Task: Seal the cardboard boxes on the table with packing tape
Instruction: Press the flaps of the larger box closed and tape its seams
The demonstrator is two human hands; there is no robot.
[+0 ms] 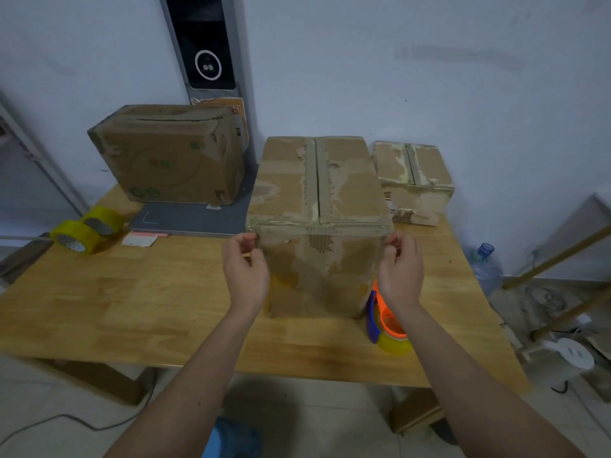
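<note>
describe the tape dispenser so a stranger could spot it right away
On the wooden table, look beside the near right bottom corner of the middle cardboard box. The tape dispenser stands there, below the right hand. Unlike the two bare yellow rolls at far left, it is orange and blue.

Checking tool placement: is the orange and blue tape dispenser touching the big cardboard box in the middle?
Cannot tell. In the head view the right hand covers where the orange and blue tape dispenser meets the middle cardboard box.

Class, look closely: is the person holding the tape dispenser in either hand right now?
No: the tape dispenser sits on the table while the left hand and right hand are at the middle box.
</note>
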